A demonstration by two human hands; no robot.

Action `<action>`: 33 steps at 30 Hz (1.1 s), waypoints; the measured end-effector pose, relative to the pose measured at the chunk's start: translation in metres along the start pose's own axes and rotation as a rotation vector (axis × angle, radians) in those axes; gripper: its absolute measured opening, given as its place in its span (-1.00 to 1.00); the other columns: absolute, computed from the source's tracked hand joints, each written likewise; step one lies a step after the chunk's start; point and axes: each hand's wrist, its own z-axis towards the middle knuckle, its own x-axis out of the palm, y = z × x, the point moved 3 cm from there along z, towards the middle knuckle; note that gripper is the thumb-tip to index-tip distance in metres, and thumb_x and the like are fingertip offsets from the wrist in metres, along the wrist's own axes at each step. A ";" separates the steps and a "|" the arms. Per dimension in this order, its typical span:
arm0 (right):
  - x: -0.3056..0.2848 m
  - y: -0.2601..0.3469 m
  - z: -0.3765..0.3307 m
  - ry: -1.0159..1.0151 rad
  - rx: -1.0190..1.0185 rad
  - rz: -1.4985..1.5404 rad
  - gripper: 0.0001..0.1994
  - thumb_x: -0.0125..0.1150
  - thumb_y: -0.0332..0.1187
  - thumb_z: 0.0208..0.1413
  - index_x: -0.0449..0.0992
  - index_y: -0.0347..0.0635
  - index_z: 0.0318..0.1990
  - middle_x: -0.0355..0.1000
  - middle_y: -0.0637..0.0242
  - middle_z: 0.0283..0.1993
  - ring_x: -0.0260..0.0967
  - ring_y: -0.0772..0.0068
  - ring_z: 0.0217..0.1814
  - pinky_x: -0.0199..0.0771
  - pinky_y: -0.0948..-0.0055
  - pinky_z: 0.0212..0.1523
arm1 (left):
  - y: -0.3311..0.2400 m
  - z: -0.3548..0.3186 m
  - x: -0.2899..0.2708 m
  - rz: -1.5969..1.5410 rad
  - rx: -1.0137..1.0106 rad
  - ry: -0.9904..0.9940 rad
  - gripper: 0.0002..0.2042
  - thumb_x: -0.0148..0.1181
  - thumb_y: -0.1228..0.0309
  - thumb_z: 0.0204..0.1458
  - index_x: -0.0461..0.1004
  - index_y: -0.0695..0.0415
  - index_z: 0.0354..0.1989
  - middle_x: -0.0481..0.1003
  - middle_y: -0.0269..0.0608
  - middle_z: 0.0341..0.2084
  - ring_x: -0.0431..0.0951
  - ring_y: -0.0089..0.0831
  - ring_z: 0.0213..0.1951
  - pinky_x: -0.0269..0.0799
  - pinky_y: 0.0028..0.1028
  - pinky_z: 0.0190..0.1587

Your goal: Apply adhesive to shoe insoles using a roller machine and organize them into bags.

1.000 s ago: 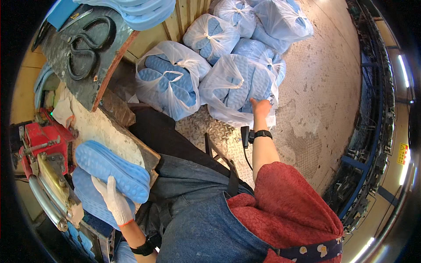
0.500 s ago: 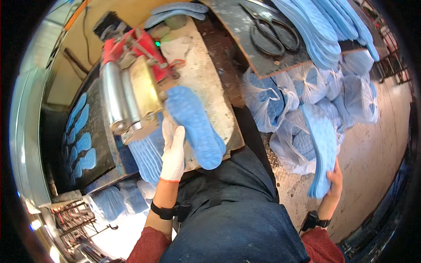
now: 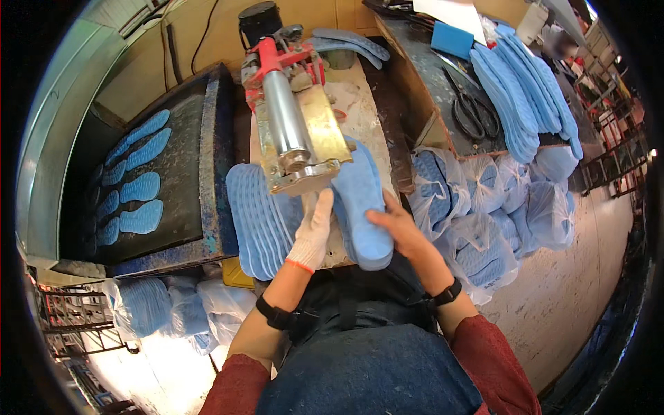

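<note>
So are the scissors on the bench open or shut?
Shut: the black scissors lie flat on the grey bench, their blades together in one line.

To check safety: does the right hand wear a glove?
No, the right hand is bare on the blue insole; only the left hand is gloved.

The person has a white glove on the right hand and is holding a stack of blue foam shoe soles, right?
Not quite: the white knitted glove is on the left hand. The right hand is bare and rests on the stack of blue foam shoe soles, as the head view shows.
</note>
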 end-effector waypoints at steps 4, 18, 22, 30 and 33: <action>0.007 0.015 0.002 -0.006 -0.155 -0.924 -0.42 0.17 -0.15 0.08 0.26 -0.36 0.17 0.34 -0.04 0.06 0.34 0.18 0.08 0.31 0.36 0.06 | 0.020 0.020 -0.019 0.184 -0.151 -0.224 -0.33 0.19 0.23 0.05 0.03 0.21 0.26 0.23 -0.19 0.14 0.24 -0.32 0.15 0.15 -0.38 0.19; -0.042 -0.018 0.043 -0.240 0.074 -0.224 -0.33 -0.10 0.11 0.20 0.33 -0.45 0.09 0.34 -0.02 0.11 0.32 0.21 0.09 0.29 0.40 0.05 | -0.011 0.012 0.022 -0.372 -0.127 -0.020 -0.62 0.10 0.34 0.01 0.34 0.18 0.03 0.45 -0.23 -0.18 0.46 -0.39 -0.15 0.38 -0.40 -0.01; -0.039 0.020 0.036 -0.214 0.045 -0.636 -0.38 -0.06 0.04 0.21 0.31 -0.46 0.10 0.38 0.00 0.07 0.36 0.21 0.04 0.30 0.38 0.05 | -0.005 0.033 -0.014 0.115 -0.089 -0.103 -0.59 0.10 0.30 -0.02 0.36 0.24 0.00 0.46 -0.14 -0.17 0.46 -0.29 -0.14 0.37 -0.35 -0.02; -0.076 -0.010 0.034 -0.239 -0.159 -0.603 -0.55 -0.06 -0.19 0.26 0.26 -0.36 0.16 0.33 0.05 0.11 0.24 0.31 0.15 0.17 0.40 0.17 | -0.007 0.026 -0.008 1.170 0.059 -0.234 -0.17 0.21 0.04 -0.12 0.01 0.16 0.30 0.03 0.12 0.26 0.10 -0.04 0.26 0.06 -0.25 0.25; -0.076 -0.010 0.038 -0.219 -0.214 -0.642 -0.58 -0.06 -0.24 0.26 0.25 -0.29 0.18 0.33 0.08 0.12 0.24 0.29 0.17 0.15 0.40 0.18 | 0.002 0.026 -0.004 1.377 0.198 -0.202 -0.07 0.35 0.10 -0.22 -0.03 0.16 0.31 -0.01 0.14 0.27 0.06 0.01 0.28 0.01 -0.23 0.29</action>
